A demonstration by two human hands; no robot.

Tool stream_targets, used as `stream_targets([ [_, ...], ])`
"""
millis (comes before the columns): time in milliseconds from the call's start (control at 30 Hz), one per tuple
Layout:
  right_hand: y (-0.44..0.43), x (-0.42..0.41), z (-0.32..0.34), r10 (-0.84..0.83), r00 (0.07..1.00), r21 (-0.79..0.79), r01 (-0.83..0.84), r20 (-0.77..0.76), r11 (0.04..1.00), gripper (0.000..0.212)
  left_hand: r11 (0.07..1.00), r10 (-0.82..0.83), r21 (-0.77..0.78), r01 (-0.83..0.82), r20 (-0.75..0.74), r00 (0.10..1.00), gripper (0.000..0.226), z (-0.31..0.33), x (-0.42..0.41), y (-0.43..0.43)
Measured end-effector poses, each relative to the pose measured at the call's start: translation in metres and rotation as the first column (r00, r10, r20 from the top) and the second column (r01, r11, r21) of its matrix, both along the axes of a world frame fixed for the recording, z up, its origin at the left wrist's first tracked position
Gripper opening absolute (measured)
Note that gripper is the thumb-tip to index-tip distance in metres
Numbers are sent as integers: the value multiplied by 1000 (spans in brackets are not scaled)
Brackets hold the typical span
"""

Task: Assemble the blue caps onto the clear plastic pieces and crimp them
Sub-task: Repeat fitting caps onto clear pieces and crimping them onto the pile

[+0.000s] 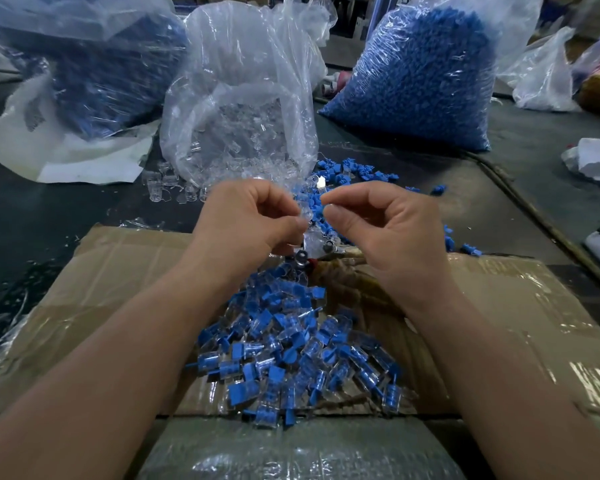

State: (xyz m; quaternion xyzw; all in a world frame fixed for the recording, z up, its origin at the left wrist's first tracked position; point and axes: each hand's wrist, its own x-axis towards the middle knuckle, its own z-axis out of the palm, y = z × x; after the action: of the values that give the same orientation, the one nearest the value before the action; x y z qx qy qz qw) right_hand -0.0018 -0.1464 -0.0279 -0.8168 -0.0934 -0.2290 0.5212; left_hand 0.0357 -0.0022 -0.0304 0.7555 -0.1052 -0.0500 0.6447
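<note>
Capped pieces [291, 358] heap on the cardboard [499, 306]. The bulging bag of blue caps [423, 74] and the bag of clear pieces [236, 133] suggest most work remains. The left hand [253, 216] pinches a clear piece [306, 216]. The right hand [378, 226] holds its fingers [333, 211] pinched beside it, contents unclear.

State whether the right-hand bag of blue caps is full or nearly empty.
Full: blue caps pack the bag, bulging nearly to its top.
</note>
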Motion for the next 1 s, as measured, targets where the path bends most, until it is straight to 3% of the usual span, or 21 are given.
stream_targets([
  [400, 3, 3, -7, -151, 986, -142, 161, 76, 977, 8, 999, -23, -37, 24, 38, 999, 18, 1, -5, -4],
  [633, 2, 1, -6, -72, 996, -161, 81, 58, 984, 15, 995, -62, -78, 66, 45, 997, 16, 5, -6, -2],
  [833, 2, 0, -4, 39, 999, -31, -38, 35, 999, 16, 980, -107, -172, 104, -12, 994, 15, 7, -5, 1],
  [1000, 0, 2, -8, 71, 996, -29, -69, 62, 997, 22, 975, -129, -193, 115, -62, 990, 11, 8, -4, 1],
])
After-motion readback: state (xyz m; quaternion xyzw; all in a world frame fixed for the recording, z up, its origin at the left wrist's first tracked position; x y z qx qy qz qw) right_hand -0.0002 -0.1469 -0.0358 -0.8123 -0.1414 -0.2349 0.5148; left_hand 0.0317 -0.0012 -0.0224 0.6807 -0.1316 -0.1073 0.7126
